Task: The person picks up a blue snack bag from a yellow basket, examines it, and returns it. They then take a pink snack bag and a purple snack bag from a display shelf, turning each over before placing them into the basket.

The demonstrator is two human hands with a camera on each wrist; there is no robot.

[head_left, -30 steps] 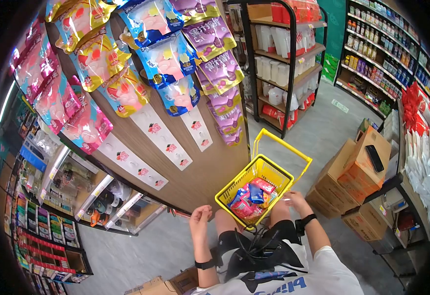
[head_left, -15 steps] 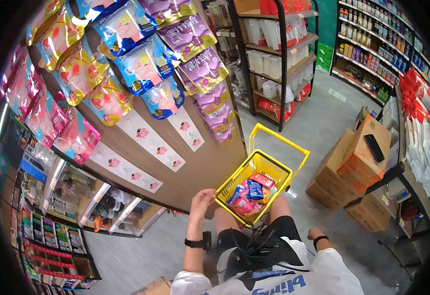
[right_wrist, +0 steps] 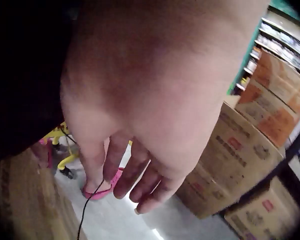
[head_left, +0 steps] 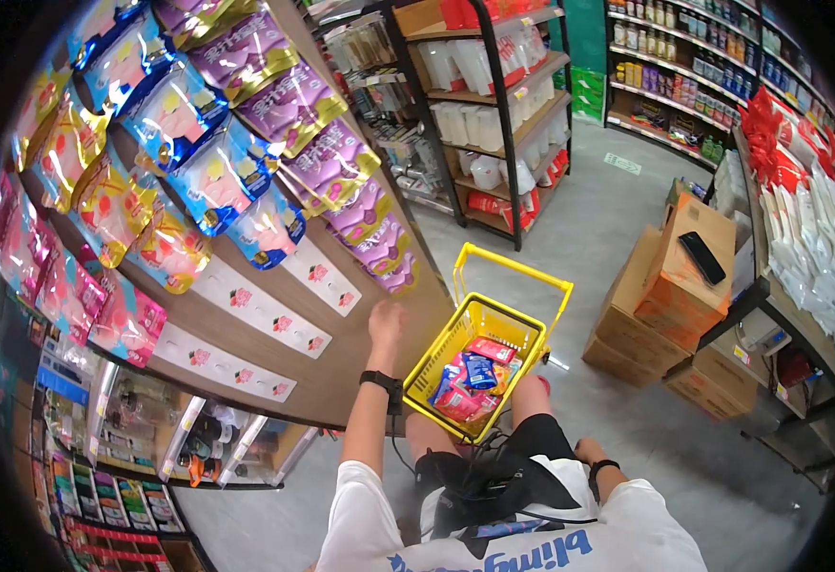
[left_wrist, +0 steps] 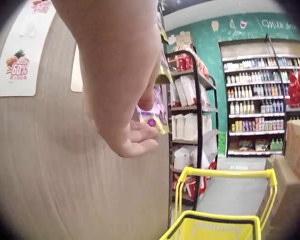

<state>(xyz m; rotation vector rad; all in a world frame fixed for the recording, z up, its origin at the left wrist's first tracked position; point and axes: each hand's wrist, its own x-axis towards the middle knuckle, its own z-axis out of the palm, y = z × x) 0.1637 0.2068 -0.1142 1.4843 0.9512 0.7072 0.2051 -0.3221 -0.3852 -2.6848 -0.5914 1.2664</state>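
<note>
The left hand (head_left: 388, 324) is raised in front of the brown display panel (head_left: 417, 319), just below the lowest purple candy bags (head_left: 396, 272). In the left wrist view the left hand (left_wrist: 127, 131) has loosely bent fingers beside a purple bag (left_wrist: 161, 112); whether it touches the bag cannot be told. Hanging low by the person's side, the right hand (head_left: 589, 451) holds nothing; its fingers dangle loosely in the right wrist view (right_wrist: 140, 170). Between the legs stands a yellow basket (head_left: 420, 379) with several colourful packets (head_left: 480, 372) inside.
Blue, yellow and pink bags (head_left: 217, 181) hang on the panel's upper left. A black-framed shelf (head_left: 503, 124) stands behind the basket. To the right are cardboard boxes (head_left: 627, 329) with a phone (head_left: 702, 257) on top. Glass-fronted shelving (head_left: 141, 419) runs along the lower left.
The left hand has moved up and forward from beside the basket to the panel. The right hand has dropped from the basket's right side to the person's side. The view has shifted.
</note>
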